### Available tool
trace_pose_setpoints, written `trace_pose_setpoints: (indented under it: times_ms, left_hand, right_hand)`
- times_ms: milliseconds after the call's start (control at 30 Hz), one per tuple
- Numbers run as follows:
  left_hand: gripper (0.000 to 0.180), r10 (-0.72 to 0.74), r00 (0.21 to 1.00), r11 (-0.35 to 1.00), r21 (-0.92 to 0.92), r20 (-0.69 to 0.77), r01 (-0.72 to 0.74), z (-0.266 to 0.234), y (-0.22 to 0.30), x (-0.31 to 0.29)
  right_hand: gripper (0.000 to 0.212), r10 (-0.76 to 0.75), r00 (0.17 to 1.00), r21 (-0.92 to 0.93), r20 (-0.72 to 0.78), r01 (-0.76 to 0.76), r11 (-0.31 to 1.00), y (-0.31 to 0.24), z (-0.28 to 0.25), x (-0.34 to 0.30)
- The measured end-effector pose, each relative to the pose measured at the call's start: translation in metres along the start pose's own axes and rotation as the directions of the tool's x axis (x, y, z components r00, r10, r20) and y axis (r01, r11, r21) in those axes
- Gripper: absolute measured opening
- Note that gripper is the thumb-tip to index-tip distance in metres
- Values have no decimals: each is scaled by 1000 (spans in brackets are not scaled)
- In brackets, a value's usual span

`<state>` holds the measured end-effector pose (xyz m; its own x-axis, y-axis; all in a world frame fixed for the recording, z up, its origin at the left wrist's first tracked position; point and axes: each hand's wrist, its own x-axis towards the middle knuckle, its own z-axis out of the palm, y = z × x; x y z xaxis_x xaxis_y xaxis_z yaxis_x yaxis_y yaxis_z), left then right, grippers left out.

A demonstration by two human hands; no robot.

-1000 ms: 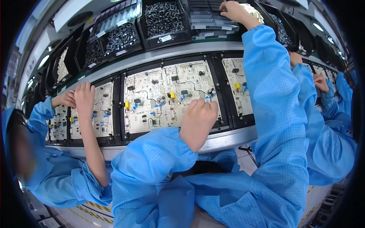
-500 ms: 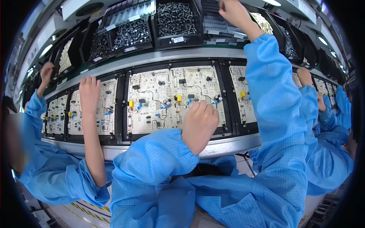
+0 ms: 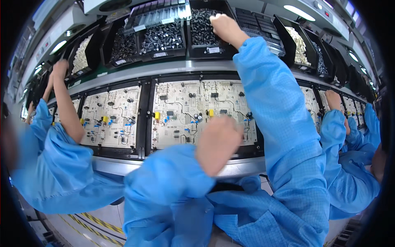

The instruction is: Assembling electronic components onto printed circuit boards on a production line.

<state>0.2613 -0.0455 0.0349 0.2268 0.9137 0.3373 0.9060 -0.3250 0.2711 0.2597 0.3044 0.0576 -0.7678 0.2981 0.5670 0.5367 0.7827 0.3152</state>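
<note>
My right hand (image 3: pixel 227 29) reaches forward over an open black bin (image 3: pixel 196 53) of small dark components (image 3: pixel 202 33). Its fingers are curled, and whatever they may hold is hidden. Blurred by motion, my left hand (image 3: pixel 220 145) is closed, knuckles up, above the near edge of a white circuit board (image 3: pixel 181 108). I cannot make out anything in its fingers. The board sits in a black frame (image 3: pixel 145 117) and carries yellow, blue and black components. Both of my arms wear blue sleeves, and the right one hides part of the framed boards.
More framed boards (image 3: pixel 92 109) line the metal-edged bench. Behind them stand a clear compartment tray (image 3: pixel 158 15), a dark compartment tray (image 3: pixel 263 31) and bins of white parts (image 3: pixel 297 45). Co-workers' hands reach in at left (image 3: pixel 61 69) and right (image 3: pixel 332 100).
My right hand has moved left, from the dark compartment tray to the bin of dark components. The view has shifted left. The left co-worker's hand has risen from a board toward the bins.
</note>
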Motion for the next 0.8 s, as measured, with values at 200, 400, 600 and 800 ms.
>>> trace_pose_setpoints:
  times_ms: [200, 400, 600, 800]
  left_hand:
    - [14, -276, 865, 958, -197, -420, 209, -87, -186, 49]
    - [26, -345, 814, 817, 277, -467, 505, -68, -413, 66]
    - [28, -607, 795, 787, 133, -4, 602, -73, -417, 86]
    - [28, -582, 813, 736, 405, -30, 542, -77, -417, 93]
  right_hand:
    - [16, 23, 999, 458, 28, -33, 888, -12, -123, -53]
    - [18, 309, 881, 565, 359, -468, 679, -12, -203, -185]
    - [13, 474, 724, 440, 500, -684, 581, -7, -214, -277]
    - [11, 461, 709, 458, 533, -700, 547, -13, -221, -293]
